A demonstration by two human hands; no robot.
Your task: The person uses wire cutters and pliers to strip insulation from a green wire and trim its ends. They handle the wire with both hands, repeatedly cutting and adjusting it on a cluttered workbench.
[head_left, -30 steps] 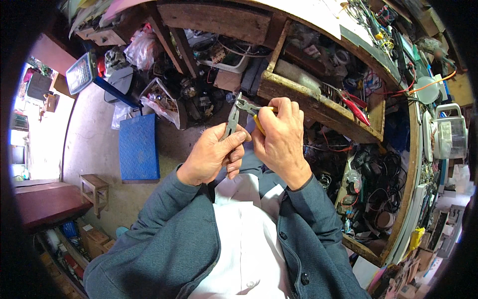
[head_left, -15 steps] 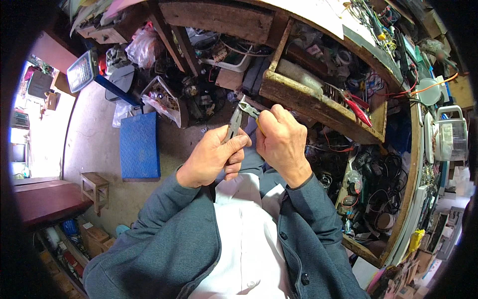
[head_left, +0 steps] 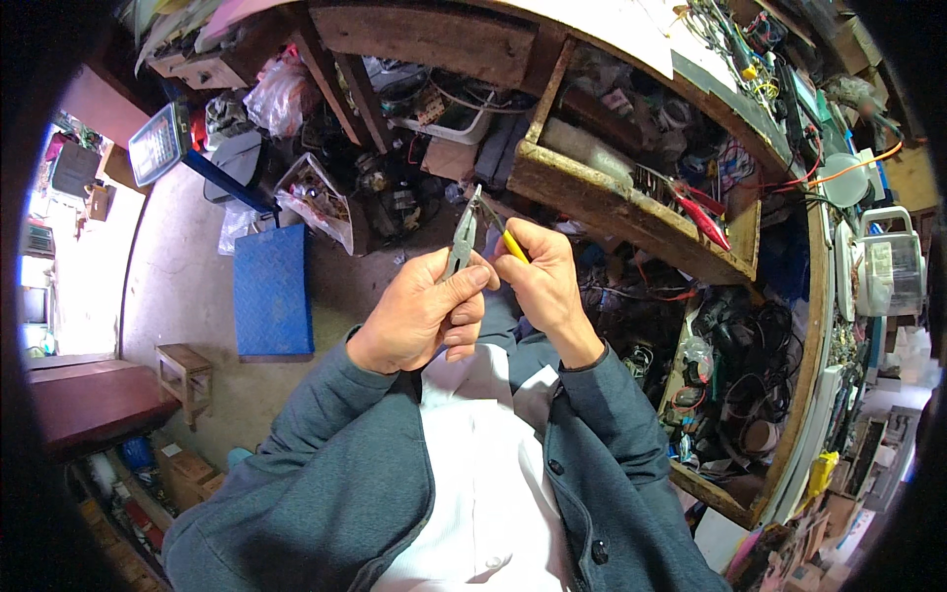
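I had rolled the right hand [head_left: 545,281] mid-frame, fingers [head_left: 513,272] clenched around cutters [head_left: 515,248]; the left hand [head_left: 419,308] gripped pliers [head_left: 462,242] pointing up, long axis leaning slightly right.

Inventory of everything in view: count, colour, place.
Pliers: 1, grey, centre
Yellow-handled tool: 1, yellow, centre
Workbench: 1, brown, top edge
Drawer: at least 1, brown, upper right
Tub: 1, white, under workbench
Plastic bags: several, whitish, upper left
Platform scale: 1, blue, left floor
Stool: 1, brown, lower left
Boxes: several, brown, lower left
Container: 1, clear, right edge
Cables: uncountable, mostly black, lower right
Clutter: uncountable, mixed, throughout
Jacket: 1, blue-grey, torso
Shirt: 1, white, torso
Left hand: 1, bare, around pliers
Right hand: 1, bare, around yellow-handled tool
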